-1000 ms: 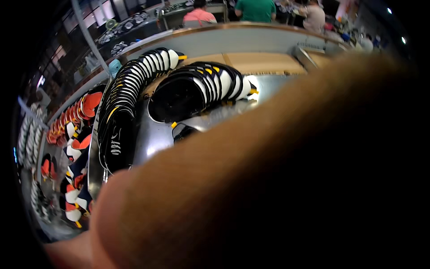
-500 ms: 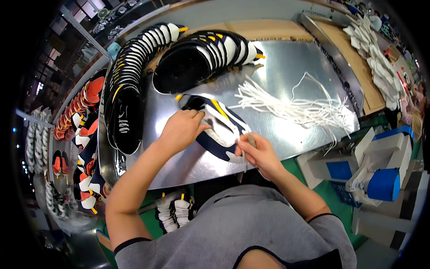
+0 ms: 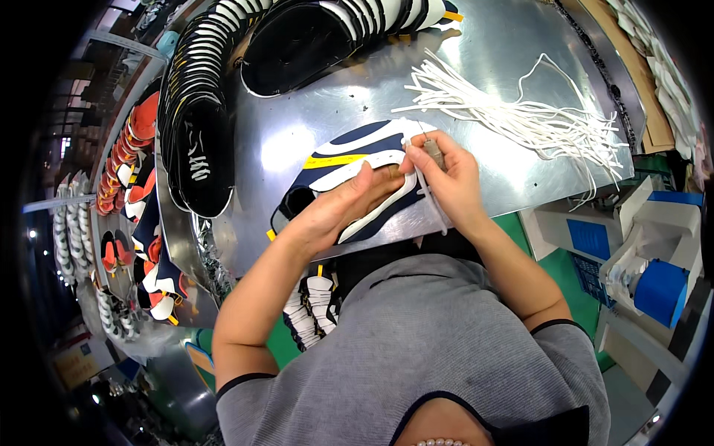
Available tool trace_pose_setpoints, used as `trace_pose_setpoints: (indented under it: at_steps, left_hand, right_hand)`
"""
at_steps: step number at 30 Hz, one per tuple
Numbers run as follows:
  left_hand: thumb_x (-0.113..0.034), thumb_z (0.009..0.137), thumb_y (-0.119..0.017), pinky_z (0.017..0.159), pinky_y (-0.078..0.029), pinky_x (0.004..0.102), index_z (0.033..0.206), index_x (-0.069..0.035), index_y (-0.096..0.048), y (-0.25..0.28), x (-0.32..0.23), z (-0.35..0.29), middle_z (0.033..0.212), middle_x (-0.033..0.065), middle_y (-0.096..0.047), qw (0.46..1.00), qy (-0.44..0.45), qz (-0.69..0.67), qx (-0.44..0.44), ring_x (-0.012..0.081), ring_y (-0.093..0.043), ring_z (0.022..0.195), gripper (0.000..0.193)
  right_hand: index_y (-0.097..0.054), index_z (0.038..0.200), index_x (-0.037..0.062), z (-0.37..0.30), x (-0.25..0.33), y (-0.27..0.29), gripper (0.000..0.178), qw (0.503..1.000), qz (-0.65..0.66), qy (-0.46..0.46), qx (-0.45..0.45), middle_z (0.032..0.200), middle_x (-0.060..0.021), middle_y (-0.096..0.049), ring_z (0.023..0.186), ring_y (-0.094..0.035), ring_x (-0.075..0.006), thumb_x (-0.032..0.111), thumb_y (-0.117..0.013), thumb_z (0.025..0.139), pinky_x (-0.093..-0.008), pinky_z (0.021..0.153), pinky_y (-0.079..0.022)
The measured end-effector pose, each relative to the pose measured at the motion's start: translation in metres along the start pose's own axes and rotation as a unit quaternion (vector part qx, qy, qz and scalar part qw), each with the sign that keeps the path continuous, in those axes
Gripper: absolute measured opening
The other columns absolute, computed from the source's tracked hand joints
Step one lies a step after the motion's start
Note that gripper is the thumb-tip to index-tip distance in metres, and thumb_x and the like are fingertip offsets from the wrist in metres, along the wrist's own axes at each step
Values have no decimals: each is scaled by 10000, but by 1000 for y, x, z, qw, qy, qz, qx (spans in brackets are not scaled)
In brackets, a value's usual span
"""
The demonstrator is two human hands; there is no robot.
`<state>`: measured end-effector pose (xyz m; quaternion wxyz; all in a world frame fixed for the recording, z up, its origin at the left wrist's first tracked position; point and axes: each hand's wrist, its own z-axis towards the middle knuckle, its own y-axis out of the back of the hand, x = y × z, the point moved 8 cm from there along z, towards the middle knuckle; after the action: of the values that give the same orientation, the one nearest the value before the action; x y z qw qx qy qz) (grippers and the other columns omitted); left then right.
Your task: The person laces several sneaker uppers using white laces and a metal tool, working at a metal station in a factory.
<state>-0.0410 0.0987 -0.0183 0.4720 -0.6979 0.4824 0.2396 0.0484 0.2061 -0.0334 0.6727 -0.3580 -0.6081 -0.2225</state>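
Note:
A navy and white shoe upper (image 3: 349, 141) with a yellow stripe lies on the shiny metal table in front of me. My left hand (image 3: 342, 208) reaches into its opening, fingers stretched out with the tips partly hidden, thumb raised apart. At the upper's right end, my right hand (image 3: 454, 178) is closed round an awl (image 3: 433, 152) with a short tan handle and a thin metal point directed away from me. White lace (image 3: 428, 189) hangs beside the right fingers along the upper's edge; whether they also pinch it I cannot tell.
White laces (image 3: 513, 119) lie in a loose bundle at the right of the metal table (image 3: 506, 189). Nested shoe uppers (image 3: 204, 156) curve along its left side, with another row (image 3: 297, 48) at the back. White-and-blue boxes (image 3: 647, 245) stand lower right; red uppers (image 3: 141, 126) hang left.
The upper has turned, its yellow-tabbed end now nearer me. My left hand has gone deeper into the opening, and my right hand has moved away from me with the awl. The view has shifted.

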Motion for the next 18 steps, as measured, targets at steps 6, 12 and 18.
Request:
trace_pose_setpoints:
  at_steps: [6, 12, 18]
  left_hand:
    - [-413, 1053, -431, 1140, -335, 365, 1344, 53, -494, 22, 11, 4, 1337, 162, -569, 977, -65, -71, -189, 235, -524, 1261, 553]
    - [-386, 1034, -503, 1073, -402, 335, 1298, 26, -554, 35, 26, 3, 1260, 129, -623, 970, -133, -9, -203, 196, -572, 1185, 492]
    - [-188, 988, -612, 864, -498, 275, 1156, -18, -664, 25, 7, -14, 1100, 52, -688, 933, -199, 50, -295, 124, -640, 962, 244]
  right_hand:
    - [-640, 948, 16, -14, 18, -14, 151, 994, 14, -89, 69, 709, 7, -653, 670, -542, -23, 162, -608, 966, -189, 616, -393]
    - [-641, 888, 21, -13, 7, -22, 165, 983, -82, -107, 123, 669, -6, -652, 641, -549, -45, 180, -623, 932, -228, 592, -407]
    - [-626, 933, 8, -24, 18, -23, 186, 975, -158, -97, 122, 701, -33, -659, 640, -568, -74, 193, -625, 951, -248, 585, -425]
